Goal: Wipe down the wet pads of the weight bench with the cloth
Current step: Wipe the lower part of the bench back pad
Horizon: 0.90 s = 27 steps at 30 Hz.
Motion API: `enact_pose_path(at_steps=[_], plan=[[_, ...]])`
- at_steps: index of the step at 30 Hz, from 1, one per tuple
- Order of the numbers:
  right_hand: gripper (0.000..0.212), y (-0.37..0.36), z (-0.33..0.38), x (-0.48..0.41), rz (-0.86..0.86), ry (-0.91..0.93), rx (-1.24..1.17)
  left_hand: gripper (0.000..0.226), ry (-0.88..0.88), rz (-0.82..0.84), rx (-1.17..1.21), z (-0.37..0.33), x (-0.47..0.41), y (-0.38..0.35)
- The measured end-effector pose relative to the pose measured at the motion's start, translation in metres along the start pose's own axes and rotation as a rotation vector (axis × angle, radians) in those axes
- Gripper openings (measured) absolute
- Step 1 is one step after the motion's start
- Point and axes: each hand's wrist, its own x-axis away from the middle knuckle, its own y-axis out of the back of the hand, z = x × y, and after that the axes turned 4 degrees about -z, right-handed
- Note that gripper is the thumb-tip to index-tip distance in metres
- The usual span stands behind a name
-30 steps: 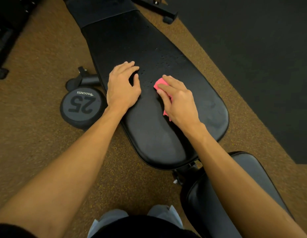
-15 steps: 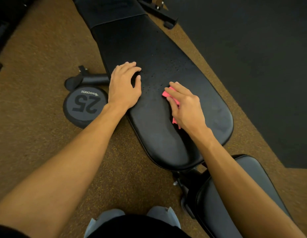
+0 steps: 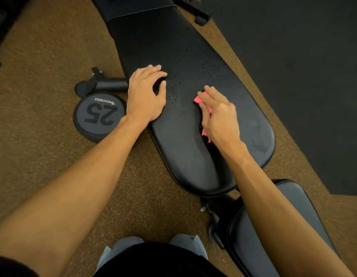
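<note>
Since a second ago, the cloth point(image 3: 198, 99) has been drawn slightly farther from the left hand point(image 3: 145, 94) across the long pad point(image 3: 173, 47). It is pressed down beneath the palm and nearly straight fingers of the right hand point(image 3: 221, 118). The left hand is rested palm-down at the pad's edge, fingers loosely bent, nothing held. Droplets point(image 3: 205, 64) are scattered between and beyond the hands. A weight plate point(image 3: 99, 114) marked 25 is laid on the floor point(image 3: 53, 56) just left of the left hand.
</note>
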Motion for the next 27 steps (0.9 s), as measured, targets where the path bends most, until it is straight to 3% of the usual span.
enact_pose_path(at_steps=[3,9,16,22,24,27], plan=[[0.033,-0.016,0.014,-0.022,-0.019,-0.123,0.027,0.034,0.007,0.004,-0.010,-0.001,-0.001,0.001],[0.029,-0.010,0.030,0.000,0.092,0.233,0.010,0.035,0.005,0.013,0.036,-0.001,0.000,0.002],[0.032,-0.020,0.035,-0.022,0.000,-0.079,0.034,0.035,0.034,0.055,0.042,-0.002,-0.001,0.005],[0.030,-0.017,0.046,-0.004,0.155,0.272,-0.049,0.038,0.057,0.165,0.060,0.001,-0.006,0.027],[0.030,-0.006,0.035,0.005,0.138,0.243,-0.053,0.037,0.042,0.178,0.005,0.005,-0.008,0.035],[0.030,-0.011,0.032,-0.007,0.047,0.051,-0.025,0.037,0.091,0.155,-0.063,0.010,-0.009,0.047]])
